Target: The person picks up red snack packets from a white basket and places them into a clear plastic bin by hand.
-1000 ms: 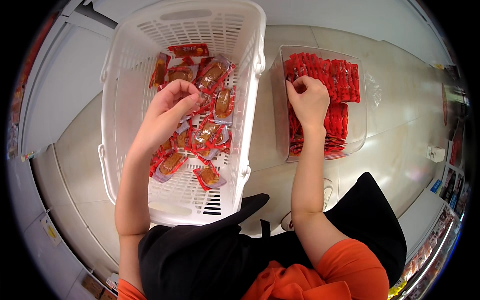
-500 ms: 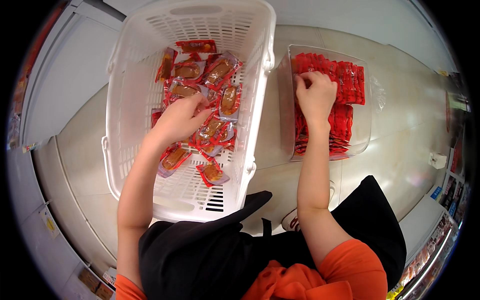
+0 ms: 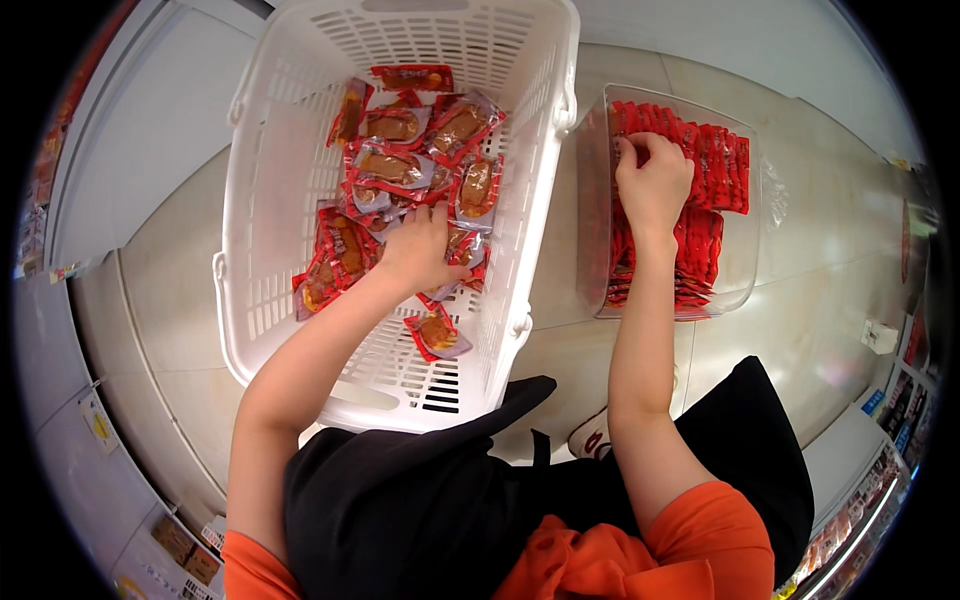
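My left hand [image 3: 425,250] is down in a white plastic basket [image 3: 262,330]. Its fingers rest among loose snack packets, thumb apart from the others, and no packet is visibly gripped. The packets are red and clear, with a brown food piece inside; one lies separately [image 3: 437,333] near the basket's front. To the right, a clear plastic box [image 3: 594,225] holds upright rows of red packets [image 3: 722,165]. My right hand [image 3: 655,185] is curled at the left end of the far row, thumb and fingers close together. Whatever is between those fingertips is hidden.
Both containers stand on a beige tiled floor [image 3: 835,240]. White cabinet fronts [image 3: 150,130] border the left and far sides. Shelves with packaged goods [image 3: 855,510] line the right edge. A crumpled clear wrapper [image 3: 773,195] lies beside the box, and my shoe [image 3: 590,435] shows below it.
My left hand has moved right and down into the packets, and some at the basket's left now lie differently. My right hand keeps its curled pose at the row. The view has shifted slightly.
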`<control>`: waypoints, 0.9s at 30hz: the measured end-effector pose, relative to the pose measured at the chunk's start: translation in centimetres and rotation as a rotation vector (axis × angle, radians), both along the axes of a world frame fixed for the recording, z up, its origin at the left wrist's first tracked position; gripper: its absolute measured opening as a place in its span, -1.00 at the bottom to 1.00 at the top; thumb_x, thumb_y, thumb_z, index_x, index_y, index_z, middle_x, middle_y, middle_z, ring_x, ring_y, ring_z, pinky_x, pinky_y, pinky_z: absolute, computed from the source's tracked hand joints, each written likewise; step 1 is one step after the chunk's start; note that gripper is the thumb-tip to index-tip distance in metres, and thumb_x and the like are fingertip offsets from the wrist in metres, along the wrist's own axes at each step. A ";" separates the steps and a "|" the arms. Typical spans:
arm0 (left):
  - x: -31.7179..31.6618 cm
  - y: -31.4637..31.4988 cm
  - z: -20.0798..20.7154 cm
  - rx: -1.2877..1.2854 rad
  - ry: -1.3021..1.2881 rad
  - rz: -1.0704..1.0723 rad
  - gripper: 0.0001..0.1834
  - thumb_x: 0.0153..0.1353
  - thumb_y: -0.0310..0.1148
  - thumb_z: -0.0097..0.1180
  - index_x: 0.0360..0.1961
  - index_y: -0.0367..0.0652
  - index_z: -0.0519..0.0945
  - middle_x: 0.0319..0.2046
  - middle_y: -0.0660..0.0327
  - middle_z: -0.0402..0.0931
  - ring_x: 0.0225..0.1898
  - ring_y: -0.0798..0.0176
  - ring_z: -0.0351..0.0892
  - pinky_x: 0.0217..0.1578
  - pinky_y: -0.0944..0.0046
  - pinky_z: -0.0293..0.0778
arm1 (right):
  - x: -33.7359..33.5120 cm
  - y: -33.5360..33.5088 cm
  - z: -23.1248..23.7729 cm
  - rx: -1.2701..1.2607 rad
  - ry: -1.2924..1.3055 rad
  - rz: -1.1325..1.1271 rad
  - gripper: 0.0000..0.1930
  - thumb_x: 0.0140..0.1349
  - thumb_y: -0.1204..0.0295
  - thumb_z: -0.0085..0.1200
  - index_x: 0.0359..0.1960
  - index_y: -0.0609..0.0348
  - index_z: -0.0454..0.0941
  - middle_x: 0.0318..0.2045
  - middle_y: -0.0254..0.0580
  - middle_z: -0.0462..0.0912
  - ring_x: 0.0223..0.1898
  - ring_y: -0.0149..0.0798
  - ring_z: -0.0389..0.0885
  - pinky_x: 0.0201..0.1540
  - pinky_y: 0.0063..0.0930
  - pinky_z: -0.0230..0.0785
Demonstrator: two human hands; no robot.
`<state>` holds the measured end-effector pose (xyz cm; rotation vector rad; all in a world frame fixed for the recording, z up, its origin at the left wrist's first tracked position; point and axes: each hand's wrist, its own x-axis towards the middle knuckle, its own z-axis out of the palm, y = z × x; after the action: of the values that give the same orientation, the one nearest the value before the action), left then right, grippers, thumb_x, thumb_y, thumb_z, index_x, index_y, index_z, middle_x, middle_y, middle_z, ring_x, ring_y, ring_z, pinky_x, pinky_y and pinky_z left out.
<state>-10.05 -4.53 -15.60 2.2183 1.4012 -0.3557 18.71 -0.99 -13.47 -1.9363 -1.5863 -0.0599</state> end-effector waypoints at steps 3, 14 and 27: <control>0.1 -0.6 -0.9 0.046 0.074 -0.072 0.04 -0.23 0.03 0.40 0.14 -0.45 0.19 -0.06 -0.18 0.36 -0.04 -0.12 0.47 -0.13 0.05 0.49 | -0.1 -0.1 0.7 -0.105 0.046 -0.051 -0.87 0.06 0.35 0.17 -0.51 0.13 0.61 -0.53 -0.24 0.62 -0.39 -0.17 0.53 -0.23 -0.29 0.21; -0.3 1.8 0.1 -0.228 0.094 0.026 -0.08 -0.15 -0.09 0.37 0.10 -0.45 0.17 -0.08 -0.18 0.41 -0.08 -0.15 0.50 -0.15 0.04 0.49 | 0.1 0.0 0.2 -0.094 0.151 -0.033 -0.84 0.06 0.34 0.17 -0.37 0.12 0.59 -0.46 -0.27 0.65 -0.33 -0.17 0.55 -0.18 -0.30 0.24; 1.9 -2.6 -0.4 0.083 0.494 -0.237 -0.05 -0.24 -0.11 0.36 0.14 -0.42 0.23 -0.17 0.06 0.38 -0.20 0.12 0.49 -0.31 0.26 0.45 | -0.1 -0.3 1.1 -0.061 0.182 0.002 -0.73 0.07 0.38 0.18 -0.22 0.25 0.59 -0.36 -0.13 0.67 -0.45 -0.26 0.60 -0.28 -0.43 0.43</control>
<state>-8.16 -7.10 -15.95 2.4790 1.4023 -1.0013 18.64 -1.33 -12.39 -1.9270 -1.4856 0.1630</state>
